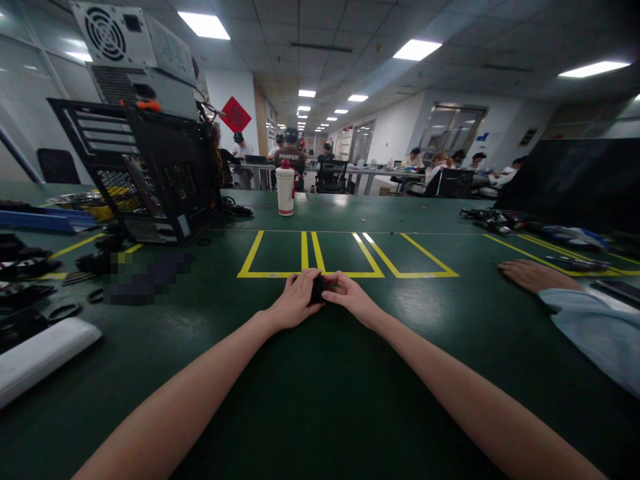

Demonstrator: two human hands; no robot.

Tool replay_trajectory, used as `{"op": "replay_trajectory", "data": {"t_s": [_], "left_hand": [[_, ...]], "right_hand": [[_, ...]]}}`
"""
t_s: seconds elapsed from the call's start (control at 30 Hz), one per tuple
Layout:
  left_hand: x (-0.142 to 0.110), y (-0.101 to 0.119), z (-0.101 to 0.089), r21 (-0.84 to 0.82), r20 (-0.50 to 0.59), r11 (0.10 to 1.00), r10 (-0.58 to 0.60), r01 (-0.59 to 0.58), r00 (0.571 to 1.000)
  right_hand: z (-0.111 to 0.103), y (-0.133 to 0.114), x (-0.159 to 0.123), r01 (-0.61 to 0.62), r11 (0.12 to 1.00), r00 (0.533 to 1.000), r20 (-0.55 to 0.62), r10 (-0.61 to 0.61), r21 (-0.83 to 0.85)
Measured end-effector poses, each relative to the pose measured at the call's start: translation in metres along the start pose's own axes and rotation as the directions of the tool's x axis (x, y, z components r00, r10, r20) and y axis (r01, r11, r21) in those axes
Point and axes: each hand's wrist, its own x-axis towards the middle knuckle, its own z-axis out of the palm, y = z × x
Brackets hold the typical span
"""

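As the left hand [300, 298] curls its fingers around a black object [317, 291], the right hand [349, 297] pinches its edge — over the bench [320, 400].

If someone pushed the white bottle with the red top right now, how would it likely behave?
The white bottle would probably tip if pushed high up, being tall and narrow. Once down on the green table, its rounded body might roll. Its straight-sided outline suggests fairly stiff walls.
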Motion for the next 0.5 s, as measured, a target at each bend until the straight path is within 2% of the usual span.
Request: {"op": "replay_trajectory", "data": {"t_s": [0.07,0.2,0.33,0.5], "left_hand": [[0.0,0.0005,-0.0006,-0.002,0.0,1.0,-0.002,0.002,1.0],[0.0002,0.0015,-0.0018,-0.003,-0.001,1.0,-0.005,0.005,1.0],[-0.0002,0.0029,-0.0029,-0.003,0.012,1.0,-0.007,0.007,1.0],[-0.001,0.0035,-0.0031,-0.006,0.016,1.0,-0.001,0.001,1.0]], "right_hand": [[0.0009,-0.0019,-0.0014,0.017,1.0,1.0,0.012,-0.018,0.026],[0.003,-0.0021,-0.0024,0.032,0.999,0.999,-0.036,-0.032,0.002],[0.0018,0.0005,-0.0014,-0.013,0.998,0.997,-0.076,0.009,-0.054],[0.0006,-0.0008,-0.0031,-0.024,1.0,1.0,-0.012,0.023,-0.017]]}}
